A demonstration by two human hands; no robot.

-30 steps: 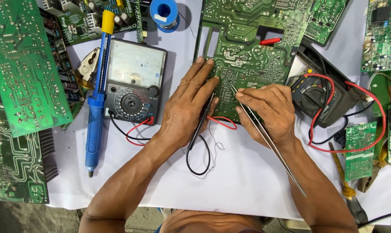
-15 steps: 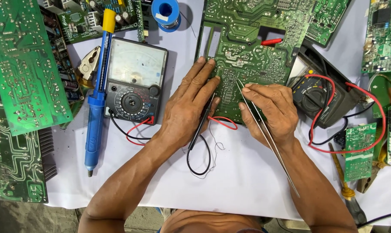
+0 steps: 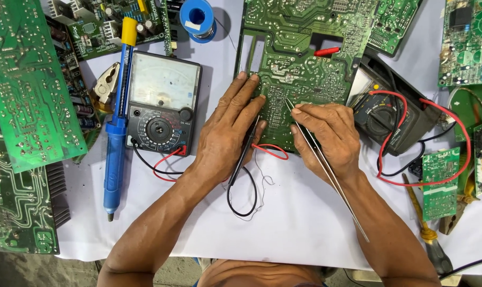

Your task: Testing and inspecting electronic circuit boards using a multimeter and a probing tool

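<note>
Two hands work at the centre of a white-covered bench (image 3: 304,223). Items are listed from 9 o'clock to 3 o'clock.

At 9 o'clock, green circuit boards (image 3: 28,85) lie solder side up along the bench edge. Just beside them, a blue desoldering pump (image 3: 115,143) with a yellow plunger lies lengthwise, its tip pointing toward 6 o'clock. An analogue multimeter (image 3: 162,103) sits immediately next to it; red and black leads leave its lower edge. At 12 o'clock, slightly left, a blue solder spool (image 3: 197,18) rests on the bench.

The left hand (image 3: 233,135) lies flat, palm down, fingers extended onto the left edge of the large green circuit board (image 3: 304,58). A black probe (image 3: 244,151) is pinned beneath this hand; its black lead loops toward 6 o'clock.

The large green circuit board occupies the centre, from 12 o'clock down to the hands, solder side up. A red probe (image 3: 327,51) rests on its upper area.

The right hand (image 3: 328,135) is closed around metal tweezers (image 3: 326,167); their tips touch the board's solder side, and their shafts extend toward 5 o'clock.

At 3 o'clock, a dark digital multimeter (image 3: 390,114) lies tilted, its red lead curving around it. Smaller green boards (image 3: 440,180) lie beyond. A yellow-handled screwdriver (image 3: 424,228) lies at 4 o'clock.
</note>
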